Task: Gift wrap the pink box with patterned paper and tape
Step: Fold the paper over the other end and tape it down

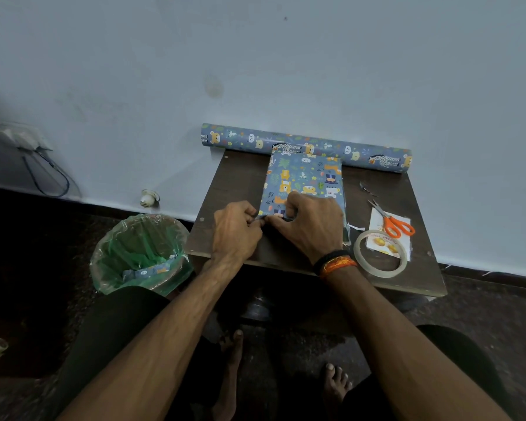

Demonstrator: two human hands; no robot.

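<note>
Both your hands pinch the near edge of the wrapped box (304,183): left hand (236,230), right hand (308,224). Box sits mid-table (234,183), paper roll (305,147) behind it, tape roll (380,253) right of it.

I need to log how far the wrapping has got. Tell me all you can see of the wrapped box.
The wrapped box lies flat on the dark wooden table, covered in blue paper printed with cartoon animals; no pink shows. Its far end reaches the paper roll at the wall. At its near end, the left hand and right hand pinch the paper edge.
</note>
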